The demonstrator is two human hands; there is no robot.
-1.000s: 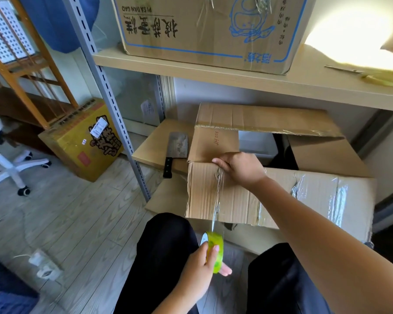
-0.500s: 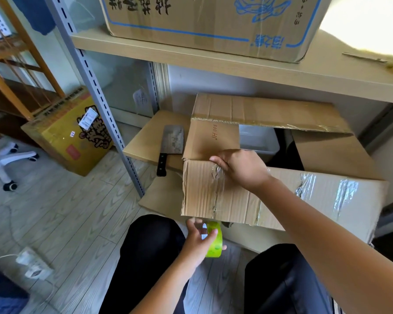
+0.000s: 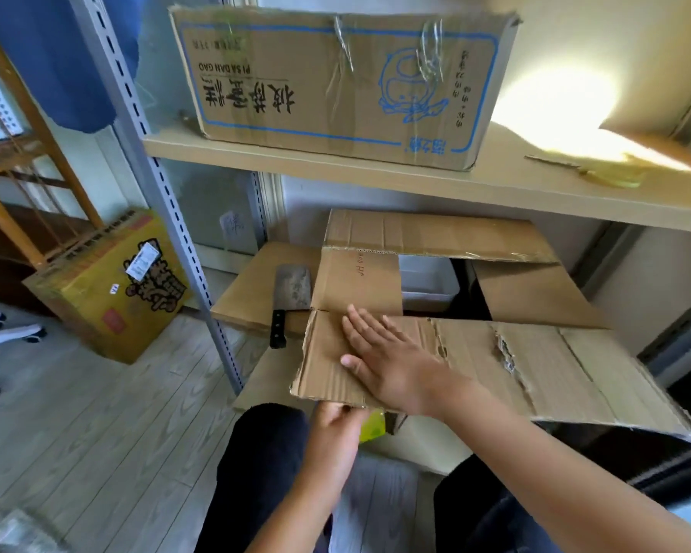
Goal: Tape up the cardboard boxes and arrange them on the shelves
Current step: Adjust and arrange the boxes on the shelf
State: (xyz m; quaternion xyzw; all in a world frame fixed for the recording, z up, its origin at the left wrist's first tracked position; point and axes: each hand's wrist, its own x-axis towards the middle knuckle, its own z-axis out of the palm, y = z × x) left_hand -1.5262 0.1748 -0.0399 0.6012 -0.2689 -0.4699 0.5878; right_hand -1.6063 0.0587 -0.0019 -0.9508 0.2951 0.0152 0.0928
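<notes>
Right now the open box point(image 3: 475, 353) is lying under your flat, straight-fingered right hand point(image 3: 383, 361); just below its near flap, your left hand point(image 3: 336, 429) is gripping the green tape roll point(image 3: 372, 425). Tape could be wrinkling if that flap lifts.

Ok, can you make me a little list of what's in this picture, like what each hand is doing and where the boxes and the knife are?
right hand: right hand lies flat, fingers straight, pressing on the near flap of the open box
left hand: left hand under the flap's front edge, holding the green tape roll, mostly hidden
open box: on the floor below the shelf, flaps not yet closed
printed box: blue-printed box sits on the shelf
knife: cleaver lies on flat cardboard, left of the open box
yellow box: yellow box on the floor, far left
</notes>
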